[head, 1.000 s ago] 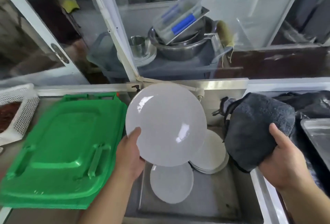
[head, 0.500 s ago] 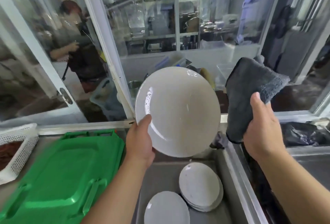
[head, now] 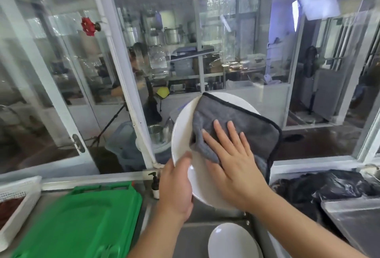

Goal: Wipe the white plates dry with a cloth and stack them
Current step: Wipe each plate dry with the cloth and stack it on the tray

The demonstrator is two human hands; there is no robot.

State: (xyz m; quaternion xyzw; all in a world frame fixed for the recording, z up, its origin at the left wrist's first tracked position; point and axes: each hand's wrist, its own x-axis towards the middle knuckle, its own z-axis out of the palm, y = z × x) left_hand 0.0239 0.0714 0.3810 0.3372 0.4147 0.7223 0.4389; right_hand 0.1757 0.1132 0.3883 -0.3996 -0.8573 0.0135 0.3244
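Plate [head: 183, 132] tilted near-upright between hands: left hand [head: 176, 188] pinches lower-left rim, right hand [head: 232, 163] flat-open pressing grey cloth [head: 244, 124] on its face; underside probably unwiped.

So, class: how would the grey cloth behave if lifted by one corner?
The cloth would probably hang limp: it bunches under the right hand and droops past the plate. Its thick pile suggests it grips rather than slides.
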